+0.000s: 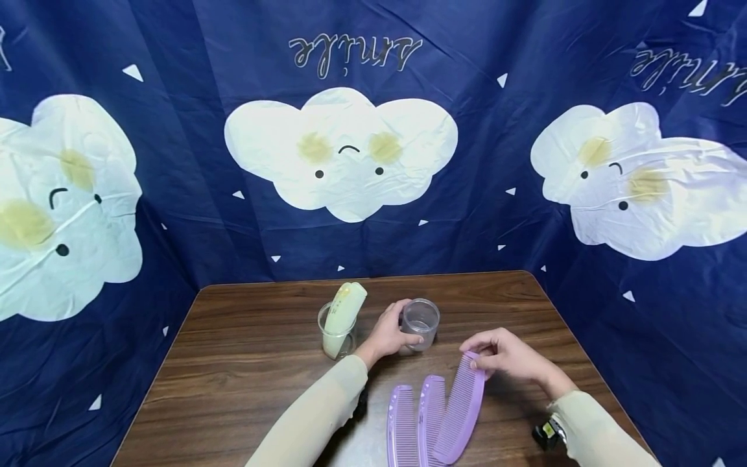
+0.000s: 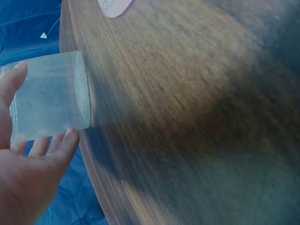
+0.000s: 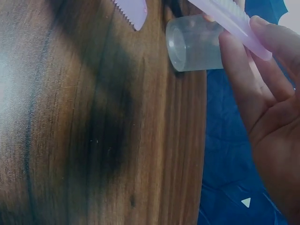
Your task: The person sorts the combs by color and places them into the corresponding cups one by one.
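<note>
My left hand (image 1: 392, 332) grips a clear plastic cup (image 1: 423, 319), which stands upright in the head view with its open mouth up. In the left wrist view the thumb lies on one side of the cup and the fingers on the other. Between thumb and fingers, my right hand (image 1: 513, 358) pinches one end of a purple comb (image 1: 463, 412). The comb slants down toward me, its far end overlapping a second purple comb (image 1: 430, 415). To the left of these is a third purple comb (image 1: 401, 421), lying lengthwise on the table.
Left of my left hand, another clear cup (image 1: 350, 345) holds a pale green rolled packet (image 1: 345, 308) that sticks out above its rim. Everything stands on a dark wooden table (image 1: 245, 363). A blue curtain (image 1: 344, 246) printed with clouds hangs behind and at both sides.
</note>
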### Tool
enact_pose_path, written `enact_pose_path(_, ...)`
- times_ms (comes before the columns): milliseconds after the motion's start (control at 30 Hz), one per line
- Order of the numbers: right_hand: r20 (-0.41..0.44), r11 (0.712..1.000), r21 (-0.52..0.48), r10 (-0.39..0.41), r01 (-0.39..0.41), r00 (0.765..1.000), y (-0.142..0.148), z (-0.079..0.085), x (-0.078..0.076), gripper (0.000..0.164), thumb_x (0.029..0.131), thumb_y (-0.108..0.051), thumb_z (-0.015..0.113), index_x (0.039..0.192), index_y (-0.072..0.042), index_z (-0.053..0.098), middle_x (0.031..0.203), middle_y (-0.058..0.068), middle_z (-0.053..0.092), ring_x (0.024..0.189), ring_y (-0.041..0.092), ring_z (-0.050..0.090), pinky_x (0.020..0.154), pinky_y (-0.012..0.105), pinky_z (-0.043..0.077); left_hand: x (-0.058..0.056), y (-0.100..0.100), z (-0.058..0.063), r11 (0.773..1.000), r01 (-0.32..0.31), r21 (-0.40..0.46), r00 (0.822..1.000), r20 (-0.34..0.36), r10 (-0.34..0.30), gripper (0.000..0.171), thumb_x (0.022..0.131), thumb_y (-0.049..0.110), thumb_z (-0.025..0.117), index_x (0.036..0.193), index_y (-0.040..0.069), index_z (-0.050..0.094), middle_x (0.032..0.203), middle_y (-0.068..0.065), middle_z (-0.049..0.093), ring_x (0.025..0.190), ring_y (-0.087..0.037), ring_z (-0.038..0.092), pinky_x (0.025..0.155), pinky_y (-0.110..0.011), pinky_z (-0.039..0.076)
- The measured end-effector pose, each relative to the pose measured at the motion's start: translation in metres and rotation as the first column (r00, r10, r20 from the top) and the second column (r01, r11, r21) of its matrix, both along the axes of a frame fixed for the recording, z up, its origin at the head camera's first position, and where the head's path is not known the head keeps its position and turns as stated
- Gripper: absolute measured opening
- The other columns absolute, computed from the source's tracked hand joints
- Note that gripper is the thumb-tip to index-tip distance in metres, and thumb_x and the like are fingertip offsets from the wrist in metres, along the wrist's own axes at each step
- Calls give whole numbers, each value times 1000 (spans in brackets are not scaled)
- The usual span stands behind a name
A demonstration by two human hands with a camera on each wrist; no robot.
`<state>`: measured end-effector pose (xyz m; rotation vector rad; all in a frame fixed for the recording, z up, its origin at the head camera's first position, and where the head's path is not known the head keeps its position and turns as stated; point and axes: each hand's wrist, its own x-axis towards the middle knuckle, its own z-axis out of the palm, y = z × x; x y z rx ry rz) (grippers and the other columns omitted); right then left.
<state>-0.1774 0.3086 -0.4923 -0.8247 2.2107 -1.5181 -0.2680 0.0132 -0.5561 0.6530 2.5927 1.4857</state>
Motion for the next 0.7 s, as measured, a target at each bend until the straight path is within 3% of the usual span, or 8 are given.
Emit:
enact_pose_path(167,10,1000,6,-11,11,1000,0,6,0,29,93,2,70,121,6,67,102,27,73,76,18,74,57,55,61,0,0,0,1000,1,6,1000,4,-1,89,71,22,95,147,12,49,132,-10,59,119,-26,60,95,-37,56)
enact_pose_path(433,-58,999,-10,-47,47,997,4,15,-3,28,92,4,70,120,8,67,102,27,73,80,13,74,57,49,62,0,-1,-1,1000,4,-8,1000,3,-4,90,72,24,95,148,13,48,132,-8,59,119,-25,60,94,-34,56)
enact_pose_path(700,-137,980,-31,-199,197,970,8,25,-4,25,90,3,73,115,6,70,101,24,75,78,8,72,57,38,63,0,-2,1,1000,7,-14,1000,8,-7,90,73,24,95,148,13,48,134,-9,59,119,-25,59,95,-36,55)
